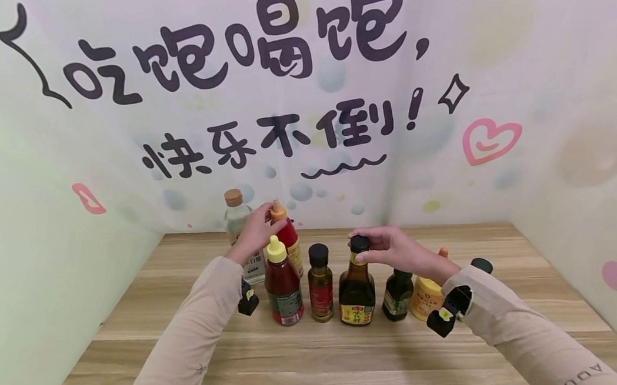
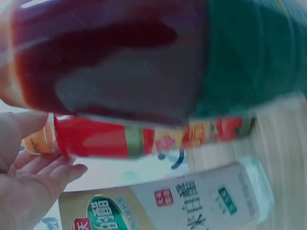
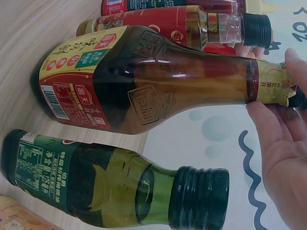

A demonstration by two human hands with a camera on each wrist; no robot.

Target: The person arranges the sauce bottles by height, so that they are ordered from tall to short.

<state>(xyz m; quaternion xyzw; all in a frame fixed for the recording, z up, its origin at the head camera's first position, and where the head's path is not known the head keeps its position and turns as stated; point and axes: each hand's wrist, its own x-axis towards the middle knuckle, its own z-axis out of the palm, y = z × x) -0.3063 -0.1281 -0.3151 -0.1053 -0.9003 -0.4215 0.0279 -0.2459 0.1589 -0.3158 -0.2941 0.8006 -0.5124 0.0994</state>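
Note:
In the head view my left hand (image 1: 254, 232) pinches the orange cap of a red ketchup bottle (image 1: 289, 236) at the back left. The left wrist view shows the thumb and fingers on opposite sides of that cap. A white vinegar bottle (image 1: 253, 266) stands beside it, partly behind my hand. In front is a dark red squeeze bottle (image 1: 282, 288) with a yellow cap. My right hand (image 1: 399, 253) grips a brown soy sauce bottle (image 1: 356, 290) by its neck, just under the black cap. This bottle is upright, with a yellow and red label.
A slim bottle (image 1: 321, 286) with a red label stands left of the soy sauce. To its right are a small green oil bottle (image 3: 115, 184) and a yellow squeeze bottle (image 1: 425, 297). Another dark cap (image 1: 481, 265) shows behind my right wrist. A printed cloth wall (image 1: 341, 202) backs the wooden table (image 1: 308, 363).

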